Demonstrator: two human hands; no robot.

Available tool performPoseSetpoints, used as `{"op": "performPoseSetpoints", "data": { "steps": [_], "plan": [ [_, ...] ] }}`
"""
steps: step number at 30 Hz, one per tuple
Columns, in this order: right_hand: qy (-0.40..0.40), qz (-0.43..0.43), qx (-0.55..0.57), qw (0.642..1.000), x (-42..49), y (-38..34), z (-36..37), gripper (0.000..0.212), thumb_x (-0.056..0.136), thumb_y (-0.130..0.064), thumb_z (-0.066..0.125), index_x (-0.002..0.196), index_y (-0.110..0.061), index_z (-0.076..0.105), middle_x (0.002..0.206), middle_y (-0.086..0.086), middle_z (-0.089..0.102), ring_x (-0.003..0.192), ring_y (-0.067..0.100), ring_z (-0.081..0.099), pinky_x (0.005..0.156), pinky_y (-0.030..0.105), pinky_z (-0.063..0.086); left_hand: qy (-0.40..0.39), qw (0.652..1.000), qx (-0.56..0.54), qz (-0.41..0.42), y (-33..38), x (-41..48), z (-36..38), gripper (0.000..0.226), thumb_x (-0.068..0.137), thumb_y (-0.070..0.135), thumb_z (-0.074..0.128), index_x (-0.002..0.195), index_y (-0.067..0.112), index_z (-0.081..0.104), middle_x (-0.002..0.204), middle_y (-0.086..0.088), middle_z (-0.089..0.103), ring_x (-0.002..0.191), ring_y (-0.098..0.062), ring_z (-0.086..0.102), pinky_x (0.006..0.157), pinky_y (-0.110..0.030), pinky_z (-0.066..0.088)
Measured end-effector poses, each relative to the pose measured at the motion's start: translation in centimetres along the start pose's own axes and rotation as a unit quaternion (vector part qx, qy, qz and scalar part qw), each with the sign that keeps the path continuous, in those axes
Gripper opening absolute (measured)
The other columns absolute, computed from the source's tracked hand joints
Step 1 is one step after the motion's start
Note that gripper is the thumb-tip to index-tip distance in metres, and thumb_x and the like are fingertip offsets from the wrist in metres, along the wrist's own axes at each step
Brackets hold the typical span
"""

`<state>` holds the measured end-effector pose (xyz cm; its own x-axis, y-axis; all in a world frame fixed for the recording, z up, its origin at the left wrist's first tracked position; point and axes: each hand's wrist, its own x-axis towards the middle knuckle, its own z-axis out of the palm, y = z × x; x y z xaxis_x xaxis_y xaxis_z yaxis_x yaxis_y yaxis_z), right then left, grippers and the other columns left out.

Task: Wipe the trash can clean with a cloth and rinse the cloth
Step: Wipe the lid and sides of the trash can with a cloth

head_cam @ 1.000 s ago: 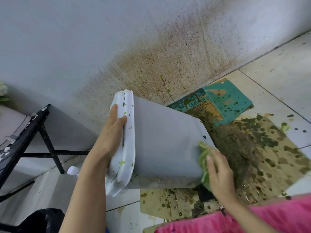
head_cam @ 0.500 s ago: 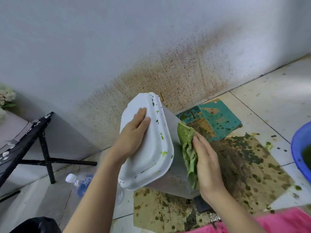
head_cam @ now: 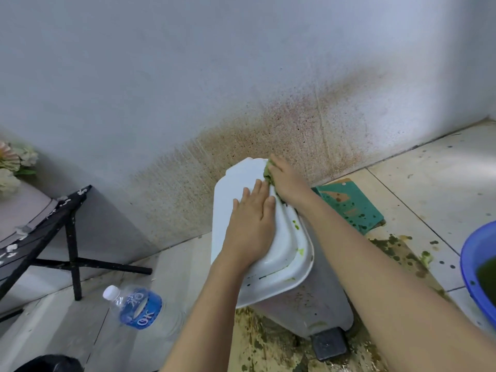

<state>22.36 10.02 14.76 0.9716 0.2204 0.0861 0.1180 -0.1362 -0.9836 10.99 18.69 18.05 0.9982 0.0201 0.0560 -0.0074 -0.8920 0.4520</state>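
Note:
A grey pedal trash can (head_cam: 308, 304) with a white lid (head_cam: 290, 253) stands upright on stained cardboard, its black pedal (head_cam: 329, 342) facing me. My left hand (head_cam: 252, 224) rests flat on the lid with straight fingers. At the lid's far right edge my right hand (head_cam: 287, 181) presses a green cloth (head_cam: 268, 171) against the rim; most of the cloth is hidden under the hand. Green smears mark the lid's right rim.
A blue basin (head_cam: 475, 264) of green water sits at the right edge. A plastic water bottle (head_cam: 137, 307) lies on the floor to the left. A black-legged table (head_cam: 69, 237) stands at far left. A teal board (head_cam: 351, 208) lies by the stained wall.
The can has come upright from its tilted position. My right hand moved the cloth from the can's side up to the lid's far edge. My left hand stays on the lid.

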Motion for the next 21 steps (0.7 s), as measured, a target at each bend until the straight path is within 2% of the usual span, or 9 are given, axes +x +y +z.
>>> {"op": "performPoseSetpoints", "data": {
  "steps": [4,8,10,12,14,17,21],
  "plan": [
    [-0.001,0.027,0.038,0.999,1.9,0.8,-1.3,0.049,0.108,-0.028,0.033,0.155,-0.017,0.029,0.162,-0.001,0.027,0.149,0.019,0.024,0.119,0.033,0.017,0.004,1.000,0.002,0.012,0.9,0.8,0.6,0.050,0.108,0.035,0.023,0.158,0.027,0.019,0.165,0.012,0.010,0.152,-0.010,-0.001,0.121,-0.029,-0.006],
    [0.007,0.005,0.108,0.994,-5.0,2.0,-3.4,0.046,0.108,-0.023,0.035,0.154,-0.022,0.033,0.161,-0.009,0.027,0.148,0.007,0.022,0.120,0.024,0.016,-0.004,1.000,0.025,0.015,2.0,1.4,1.4,0.051,0.109,0.034,0.023,0.158,0.023,0.019,0.165,0.008,0.011,0.153,-0.014,0.000,0.122,-0.033,-0.004],
    [0.010,0.005,0.147,0.989,-10.1,2.1,-4.4,0.044,0.107,-0.022,0.038,0.151,-0.030,0.037,0.157,-0.019,0.029,0.143,-0.005,0.025,0.116,0.013,0.021,-0.009,0.999,0.039,0.016,2.6,1.6,1.8,0.051,0.109,0.034,0.022,0.158,0.022,0.017,0.166,0.006,0.010,0.153,-0.016,0.000,0.122,-0.033,-0.004],
    [0.026,-0.001,0.176,0.984,-15.2,1.9,-4.5,0.042,0.106,-0.023,0.039,0.144,-0.041,0.038,0.149,-0.031,0.032,0.133,-0.020,0.027,0.099,-0.006,0.024,-0.013,0.999,0.045,0.015,2.9,1.6,2.1,0.051,0.109,0.033,0.021,0.158,0.020,0.017,0.166,0.005,0.009,0.153,-0.017,0.000,0.122,-0.034,-0.005],
    [0.050,-0.009,0.171,0.984,-18.6,1.7,-3.7,0.043,0.104,-0.027,0.038,0.143,-0.047,0.035,0.146,-0.039,0.027,0.132,-0.027,0.020,0.093,-0.011,0.020,-0.011,0.999,0.048,0.014,3.0,1.6,2.1,0.051,0.109,0.032,0.021,0.158,0.019,0.017,0.166,0.004,0.009,0.153,-0.017,0.000,0.122,-0.034,-0.006],
    [0.087,-0.012,0.148,0.985,-18.4,1.9,-2.9,0.043,0.105,-0.025,0.037,0.146,-0.037,0.038,0.151,-0.030,0.029,0.139,-0.016,0.022,0.099,-0.006,0.019,-0.009,0.998,0.054,0.012,3.2,1.4,2.2,0.051,0.109,0.032,0.021,0.158,0.018,0.017,0.166,0.003,0.010,0.153,-0.017,0.001,0.122,-0.035,-0.007],
    [0.060,0.029,0.115,0.991,-11.9,1.3,-4.4,0.041,0.107,-0.021,0.038,0.147,-0.025,0.045,0.152,-0.011,0.041,0.141,0.006,0.035,0.117,0.025,0.027,-0.004,0.998,0.058,0.015,3.4,1.3,2.2,0.051,0.109,0.031,0.022,0.158,0.017,0.019,0.166,0.001,0.011,0.153,-0.017,0.002,0.122,-0.035,-0.007]
  ]
}}
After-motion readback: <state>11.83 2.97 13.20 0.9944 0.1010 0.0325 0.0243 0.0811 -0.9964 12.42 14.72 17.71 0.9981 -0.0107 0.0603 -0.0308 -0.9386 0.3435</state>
